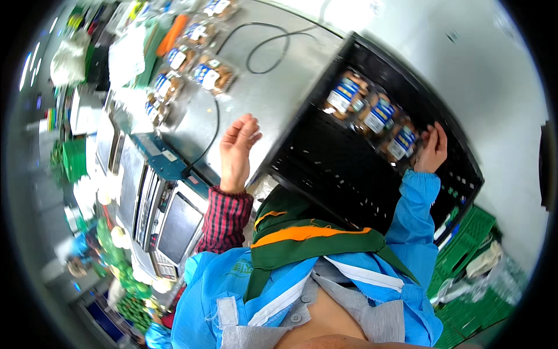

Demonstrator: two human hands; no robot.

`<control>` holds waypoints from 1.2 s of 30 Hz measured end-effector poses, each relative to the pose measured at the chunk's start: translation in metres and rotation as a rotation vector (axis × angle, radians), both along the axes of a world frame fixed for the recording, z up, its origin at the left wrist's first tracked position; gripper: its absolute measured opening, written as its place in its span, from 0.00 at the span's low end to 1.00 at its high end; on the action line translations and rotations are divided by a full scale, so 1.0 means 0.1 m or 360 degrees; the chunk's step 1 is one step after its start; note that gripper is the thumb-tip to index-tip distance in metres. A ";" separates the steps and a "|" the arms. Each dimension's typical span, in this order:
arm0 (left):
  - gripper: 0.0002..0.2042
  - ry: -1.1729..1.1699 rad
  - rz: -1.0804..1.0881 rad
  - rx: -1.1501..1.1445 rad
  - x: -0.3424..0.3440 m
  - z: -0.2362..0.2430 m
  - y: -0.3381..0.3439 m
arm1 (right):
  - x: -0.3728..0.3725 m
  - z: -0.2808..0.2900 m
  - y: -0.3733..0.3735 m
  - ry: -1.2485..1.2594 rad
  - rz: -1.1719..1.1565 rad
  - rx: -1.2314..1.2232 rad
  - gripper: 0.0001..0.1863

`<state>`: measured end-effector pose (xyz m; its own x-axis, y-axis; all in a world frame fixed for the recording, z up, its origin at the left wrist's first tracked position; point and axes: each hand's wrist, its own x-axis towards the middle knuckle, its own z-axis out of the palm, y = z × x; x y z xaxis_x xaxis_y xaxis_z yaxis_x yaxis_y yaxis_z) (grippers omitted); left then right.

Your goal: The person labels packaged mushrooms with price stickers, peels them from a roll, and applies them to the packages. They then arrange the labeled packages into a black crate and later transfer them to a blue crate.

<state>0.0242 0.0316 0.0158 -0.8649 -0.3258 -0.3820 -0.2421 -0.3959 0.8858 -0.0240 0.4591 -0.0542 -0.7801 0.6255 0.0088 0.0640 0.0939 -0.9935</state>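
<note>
My right hand (431,150) is inside a black plastic crate (325,151), its bent fingers at the right end of a clear pack (402,141) of brown produce, possibly mushrooms. Two similar packs, a middle one (379,115) and a far one (347,93), lie in a row with it along the crate's far side. All three carry blue and white labels. Over the metal table, left of the crate, my left hand (235,152) is raised with loosely bent fingers and nothing visible in them.
Several more packs (214,74) sit on the metal table (279,90) at the far left, by an orange object (172,36). A black cable (268,49) loops across the table. Weighing equipment (179,224) stands left of me. Green crates (465,244) are stacked at the lower right.
</note>
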 end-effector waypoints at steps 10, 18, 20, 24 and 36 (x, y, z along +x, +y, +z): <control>0.25 0.0003 0.1306 0.0133 -0.24 -1.21 -2.14 | -2.26 -0.31 -4.04 -0.0293 0.1923 0.0703 0.31; 0.19 0.0034 0.1230 0.0492 -0.70 -2.07 -3.95 | -1.76 -0.77 -4.93 -0.0426 0.1848 -0.0411 0.17; 0.12 0.0096 0.1018 0.0569 -0.74 -2.24 -4.57 | -1.67 -0.62 -5.02 -0.0359 0.1633 -0.0321 0.08; 0.11 -0.0070 0.1101 0.0374 -1.07 -2.09 -4.42 | -1.69 -0.30 -4.71 -0.0282 0.1135 -0.0433 0.07; 0.09 0.0137 0.1405 0.0362 -1.00 -1.56 -3.75 | -1.17 -0.74 -5.43 -0.0982 0.1475 -0.0042 0.20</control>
